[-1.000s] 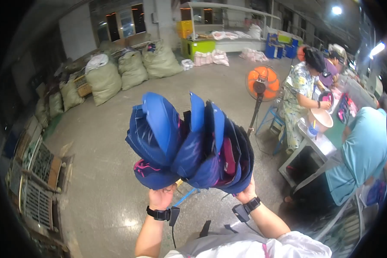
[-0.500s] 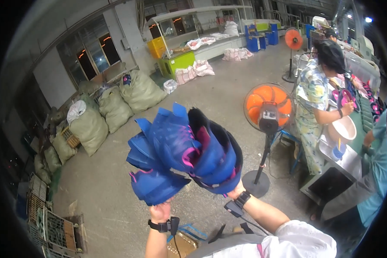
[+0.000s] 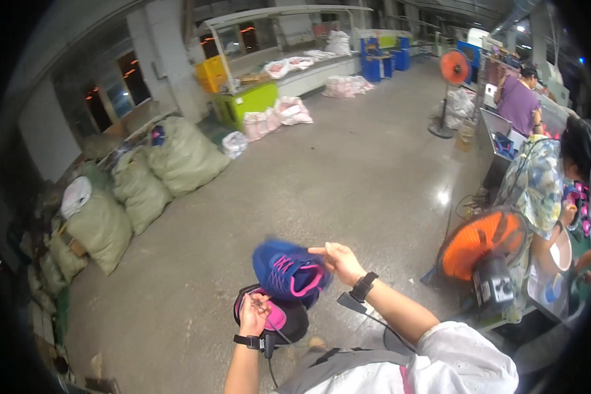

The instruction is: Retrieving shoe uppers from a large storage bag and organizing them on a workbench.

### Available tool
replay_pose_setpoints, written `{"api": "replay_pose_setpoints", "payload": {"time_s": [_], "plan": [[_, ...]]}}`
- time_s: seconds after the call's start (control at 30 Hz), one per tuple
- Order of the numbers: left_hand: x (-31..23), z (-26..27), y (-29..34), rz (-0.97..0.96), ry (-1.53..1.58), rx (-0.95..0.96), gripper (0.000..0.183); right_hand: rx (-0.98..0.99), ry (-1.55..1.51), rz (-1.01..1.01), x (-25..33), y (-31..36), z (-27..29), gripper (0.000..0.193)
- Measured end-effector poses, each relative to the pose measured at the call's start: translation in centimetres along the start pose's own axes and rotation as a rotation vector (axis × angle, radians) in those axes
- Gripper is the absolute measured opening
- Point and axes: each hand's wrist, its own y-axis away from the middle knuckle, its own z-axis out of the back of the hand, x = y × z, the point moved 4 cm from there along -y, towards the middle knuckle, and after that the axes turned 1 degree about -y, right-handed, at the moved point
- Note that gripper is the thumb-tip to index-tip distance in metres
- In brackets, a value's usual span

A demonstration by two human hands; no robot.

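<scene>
A blue shoe upper with pink laces and a pink collar is in front of me, its toe blurred by motion. My right hand is at its right side, index finger stretched along the edge and the other fingers curled, pinching it there. Partly under it is a black shoe upper with a pink inside. My left hand is closed on the near left part of this darker piece, thumb over the pink. What lies beneath the two pieces is hidden. Each wrist wears a black strap with a cable.
An orange fan stands at my right, beside a person in a patterned shirt working at a table. Stuffed green sacks line the left. Farther off are another orange fan, a person in purple and a green-fronted bench.
The large bundle of blue uppers held up in both hands now shows as a blue upper and a black-and-pink one, held lower. My view has swung, bringing the near fan farther right.
</scene>
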Motion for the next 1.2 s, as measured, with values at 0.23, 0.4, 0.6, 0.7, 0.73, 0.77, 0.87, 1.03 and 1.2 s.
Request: {"api": "replay_pose_setpoints", "payload": {"time_s": [0.23, 0.4, 0.6, 0.7, 0.73, 0.77, 0.87, 1.03, 1.2], "plan": [[-1.1, -3.7, -23.4, 0.180, -0.423, 0.104, 0.047, -0.443, -0.033, 0.044, 0.9, -11.1, 14.7, 0.033], [0.1, -4.0, -42.8, 0.196, -1.259, 0.251, 0.047, -0.576, 0.251, 0.064, 4.1, -18.4, 25.8, 0.032], [-0.4, -4.7, -61.7, -0.018, -2.274, 0.407, 0.030, -0.687, 0.228, -0.167, 2.0, -26.1, 39.9, 0.029], [1.7, -5.7, -72.5, 0.176, -1.880, 0.202, 0.036, -0.558, 0.399, -0.078, 5.8, -30.1, 41.9, 0.031], [2.8, -5.7, -76.1, 0.381, -1.934, 0.141, 0.034, -0.499, 0.508, -0.076, 7.3, -31.2, 43.4, 0.032], [4.5, -6.5, -79.4, 0.358, -1.896, 0.231, 0.034, -0.484, 0.591, -0.042, 8.6, -32.3, 45.5, 0.032], [12.6, -15.7, -87.7, 0.377, -1.697, 0.395, 0.037, -0.705, 0.445, -0.067, 13.2, -34.3, 53.1, 0.028], [27.4, -43.2, -97.0, 0.582, -1.016, 0.540, 0.029, -1.200, 0.460, 0.032, 27.8, -32.2, 66.7, 0.026], [35.1, -78.9, -92.8, 0.451, -0.659, 1.182, 0.020, -1.480, 0.494, 0.691, 48.9, -24.2, 68.0, 0.026]]}}
